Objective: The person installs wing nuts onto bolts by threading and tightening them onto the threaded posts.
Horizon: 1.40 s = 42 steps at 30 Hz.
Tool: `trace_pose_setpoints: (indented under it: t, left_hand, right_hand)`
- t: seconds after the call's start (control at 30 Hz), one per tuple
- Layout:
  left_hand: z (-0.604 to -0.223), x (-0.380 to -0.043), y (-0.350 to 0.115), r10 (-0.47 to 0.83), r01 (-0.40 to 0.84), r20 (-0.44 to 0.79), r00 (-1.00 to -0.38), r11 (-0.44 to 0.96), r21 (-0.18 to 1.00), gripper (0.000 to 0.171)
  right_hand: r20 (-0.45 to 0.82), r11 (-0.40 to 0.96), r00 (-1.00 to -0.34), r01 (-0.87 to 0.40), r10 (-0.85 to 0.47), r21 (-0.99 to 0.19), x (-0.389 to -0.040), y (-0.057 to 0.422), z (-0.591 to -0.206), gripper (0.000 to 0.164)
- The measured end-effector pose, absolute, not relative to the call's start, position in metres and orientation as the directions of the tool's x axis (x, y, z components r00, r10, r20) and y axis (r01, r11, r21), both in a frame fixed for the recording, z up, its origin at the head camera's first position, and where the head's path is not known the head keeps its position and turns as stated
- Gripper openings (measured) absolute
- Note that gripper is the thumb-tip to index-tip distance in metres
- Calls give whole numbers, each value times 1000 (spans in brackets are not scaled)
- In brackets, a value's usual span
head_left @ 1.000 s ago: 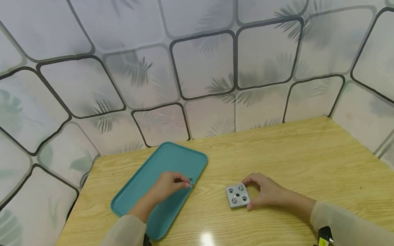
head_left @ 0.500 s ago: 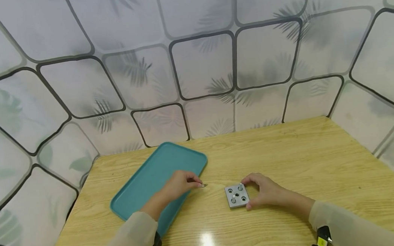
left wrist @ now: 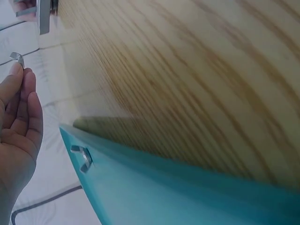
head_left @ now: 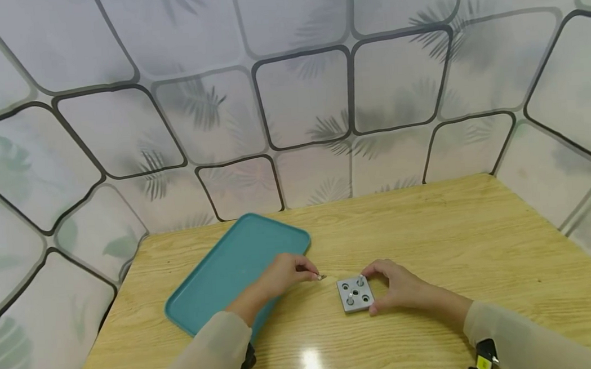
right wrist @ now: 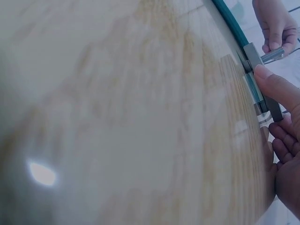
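Left of the metal plate point(head_left: 358, 300), the left hand point(head_left: 289, 273) pinches a wing nut point(left wrist: 18, 58). The right hand point(head_left: 402, 287) grips the plate's right side.

Two hands, a left hand point(head_left: 287, 273) and a right hand point(head_left: 402, 287); one table point(head_left: 430, 232); one tray point(head_left: 236, 261) at left; one plate point(head_left: 358, 301) at right; two bolts point(head_left: 360, 281); three visible holes point(head_left: 345, 287); two wing nuts point(left wrist: 20, 60).

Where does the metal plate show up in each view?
Head: metal plate just right of centre, lower half.
Left wrist: metal plate near the top left corner, cut off.
Right wrist: metal plate at upper right, nearly edge-on.
Shared landmark: teal tray.
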<state>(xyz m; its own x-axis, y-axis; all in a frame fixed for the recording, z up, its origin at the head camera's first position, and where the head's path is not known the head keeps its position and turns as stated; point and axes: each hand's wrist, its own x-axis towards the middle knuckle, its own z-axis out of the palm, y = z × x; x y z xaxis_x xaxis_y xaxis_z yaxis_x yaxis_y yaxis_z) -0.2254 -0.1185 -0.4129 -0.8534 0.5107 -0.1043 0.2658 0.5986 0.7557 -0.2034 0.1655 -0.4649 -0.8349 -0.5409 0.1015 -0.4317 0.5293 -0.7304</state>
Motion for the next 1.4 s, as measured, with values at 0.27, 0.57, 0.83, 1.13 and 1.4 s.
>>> trace_pose_setpoints:
  t: [0.27,0.57,0.83,1.13,1.4]
  left_hand:
    - [-413,-226,-104,543,308,-77,-836,581,754,7]
    - [-412,-226,-85,530,292,-89,-843,591,752,7]
    - [-414,-225,-71,542,294,-67,-838,550,781,7]
    - [-417,-225,-55,559,280,-51,-827,490,826,8]
    - [-419,-228,-50,580,306,-43,-814,490,816,9]
  right_hand:
    - [108,527,-833,-438,-542,-729,-203,166,-464,71]
    - [138,526,-837,-451,-530,-721,-203,165,-466,69]
    - [117,522,-832,-443,-542,-729,-204,167,-467,70]
    - [99,530,-834,-432,-543,-729,-203,166,-466,70]
    - [102,528,-836,-430,-540,-733,-203,166,-465,68]
